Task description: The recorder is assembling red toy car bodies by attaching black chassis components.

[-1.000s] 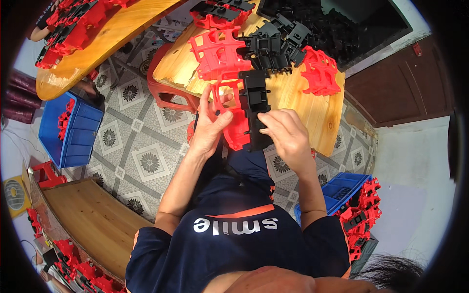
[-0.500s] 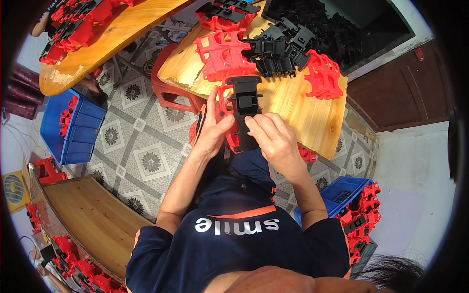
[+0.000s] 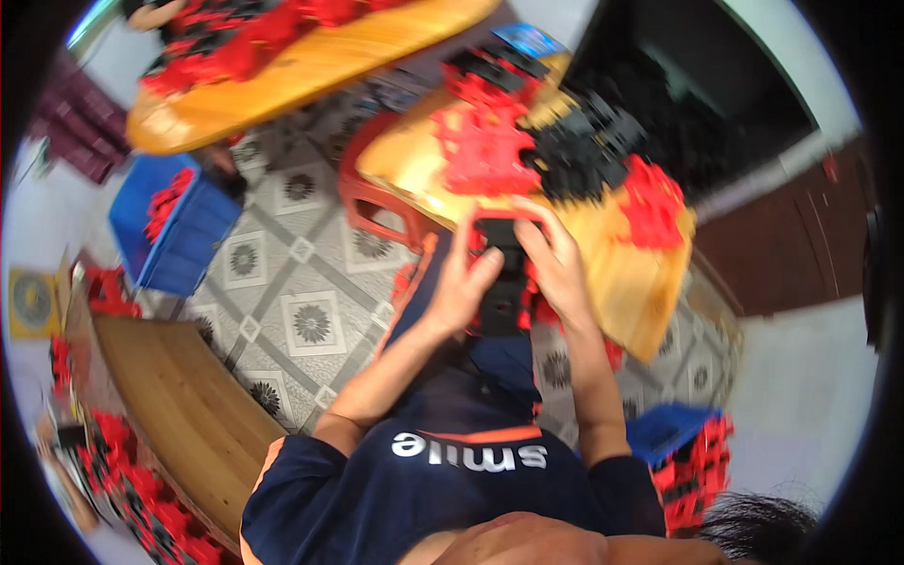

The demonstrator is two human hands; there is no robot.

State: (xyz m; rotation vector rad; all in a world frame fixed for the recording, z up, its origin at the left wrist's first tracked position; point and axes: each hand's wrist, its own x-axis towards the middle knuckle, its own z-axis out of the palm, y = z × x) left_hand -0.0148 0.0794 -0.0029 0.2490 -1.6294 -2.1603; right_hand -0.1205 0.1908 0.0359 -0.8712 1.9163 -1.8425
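Above my lap, both hands grip a red plastic frame with a black plastic insert (image 3: 502, 282) lying in it. My left hand (image 3: 463, 282) is closed round its left side, the thumb resting on the black part. Along the right side and far end my right hand (image 3: 556, 254) wraps the same piece, thumb on top. Just beyond, on the wooden table, are red plastic frames (image 3: 485, 149) and a heap of black plastic inserts (image 3: 579, 151). One more red frame (image 3: 650, 205) sits at the table's right. The picture is blurred, so fine details of the fit are hidden.
The wooden table (image 3: 645, 292) has a red stool (image 3: 377, 193) at its left. Another table (image 3: 330, 66) at far left bears red and black pieces, with a person's arm behind. Blue crates (image 3: 174, 226) (image 3: 669, 428) stand left and right. A wooden bench (image 3: 179, 414) lies at near left.
My right hand has shifted from pressing on the black insert to holding the piece's right side. The red frame and insert now sit squarely together in both hands. The whole view has swung and blurred.
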